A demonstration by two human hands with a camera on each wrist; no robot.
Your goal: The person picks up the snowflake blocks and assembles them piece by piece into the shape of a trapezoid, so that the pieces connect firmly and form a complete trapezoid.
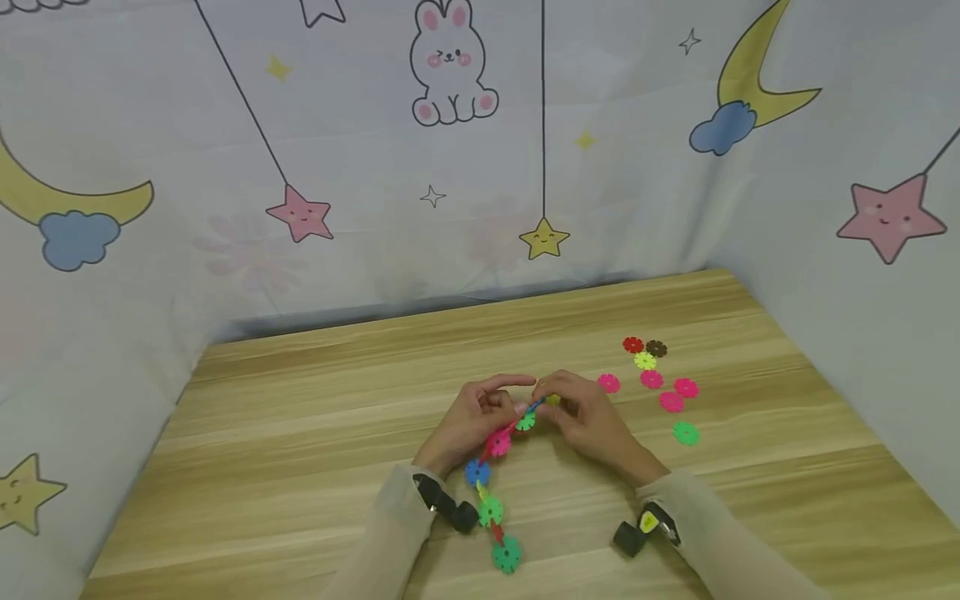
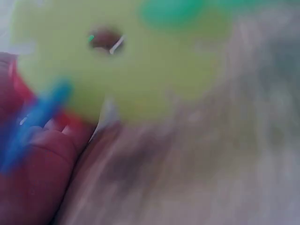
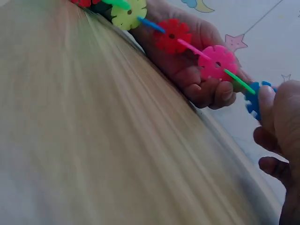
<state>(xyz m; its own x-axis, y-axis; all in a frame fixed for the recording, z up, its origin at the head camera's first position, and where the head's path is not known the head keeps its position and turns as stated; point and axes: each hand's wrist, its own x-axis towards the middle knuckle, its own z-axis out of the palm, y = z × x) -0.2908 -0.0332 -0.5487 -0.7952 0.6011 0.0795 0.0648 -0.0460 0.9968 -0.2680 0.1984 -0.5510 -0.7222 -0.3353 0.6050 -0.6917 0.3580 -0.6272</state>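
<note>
A chain of notched plastic discs (image 1: pixel 491 511) in green, blue, yellow, red and pink hangs from between the two hands toward the front of the table. My left hand (image 1: pixel 467 423) holds it near its upper end, index finger stretched out. Its fingers curl by a pink disc (image 3: pixel 218 62) in the right wrist view. At that end, my right hand (image 1: pixel 588 417) pinches a blue disc (image 3: pixel 253 102), joined to a green disc. A bit of yellow (image 1: pixel 552 400) shows at the right fingers, mostly hidden. A yellow disc (image 2: pixel 140 75) fills the top of the left wrist view, blurred.
Loose discs lie right of the hands on the wooden table (image 1: pixel 300 417): a red disc (image 1: pixel 633 344), a brown disc (image 1: pixel 656 348), a yellow disc (image 1: pixel 645 361), several pink discs (image 1: pixel 672 402) and a green disc (image 1: pixel 686 433). A printed cloth (image 1: pixel 375 167) stands behind the table.
</note>
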